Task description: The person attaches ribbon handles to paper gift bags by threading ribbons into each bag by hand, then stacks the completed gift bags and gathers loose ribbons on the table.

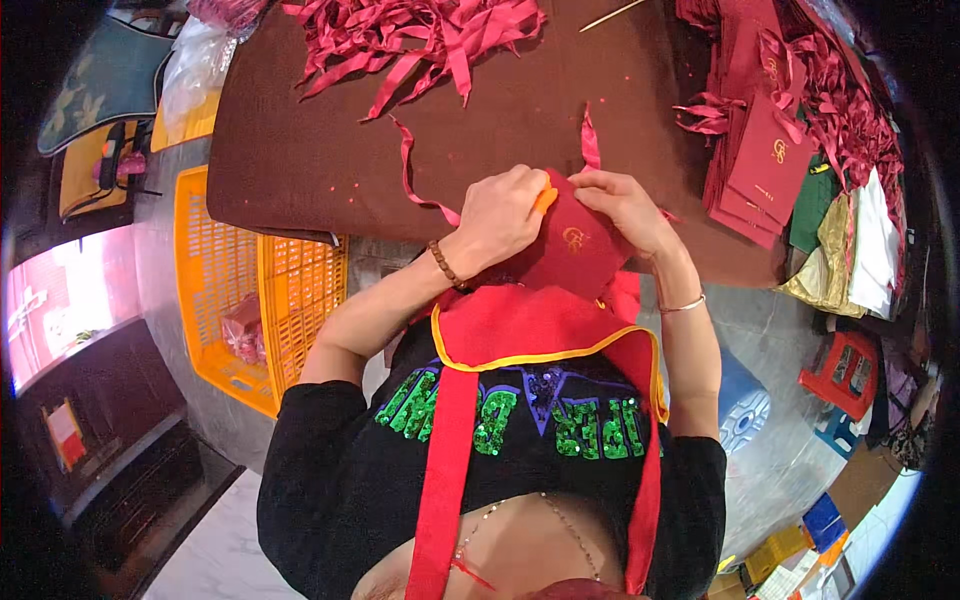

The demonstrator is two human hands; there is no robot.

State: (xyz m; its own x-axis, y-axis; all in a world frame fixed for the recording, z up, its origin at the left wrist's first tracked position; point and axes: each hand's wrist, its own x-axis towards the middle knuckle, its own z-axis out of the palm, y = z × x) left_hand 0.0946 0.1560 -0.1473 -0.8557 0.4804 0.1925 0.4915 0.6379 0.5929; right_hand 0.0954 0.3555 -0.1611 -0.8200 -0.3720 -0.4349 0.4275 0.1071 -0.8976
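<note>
Here are both hands just beside each other, apart, at the table's near edge: the left hand [500,218] is clamped on a small orange tool [545,193], its tip end at the top of a red bag [580,240], and the right hand [622,207] pinches that bag's top corner between thumb and fingers. The bag tilts across the near edge, gold emblem facing up, its lower end close to a red apron [545,325] trimmed in yellow. One ribbon [408,165] curls out past the left wrist onto the brown table [290,150]; a second ribbon [590,140] stands out beyond the right fingertips. Whether they join, I can't tell. Farther out now: a heap of ribbons [420,45] sprawls toward the far edge, left of the middle, with a thin stick [612,15] to its right. Along the right edge, stacked bags [755,175] pile up, ribbons tangled over them. Off the near left corner, an orange crate [205,240] sits on the floor, and a red stool [840,375] stands beyond the right end.
</note>
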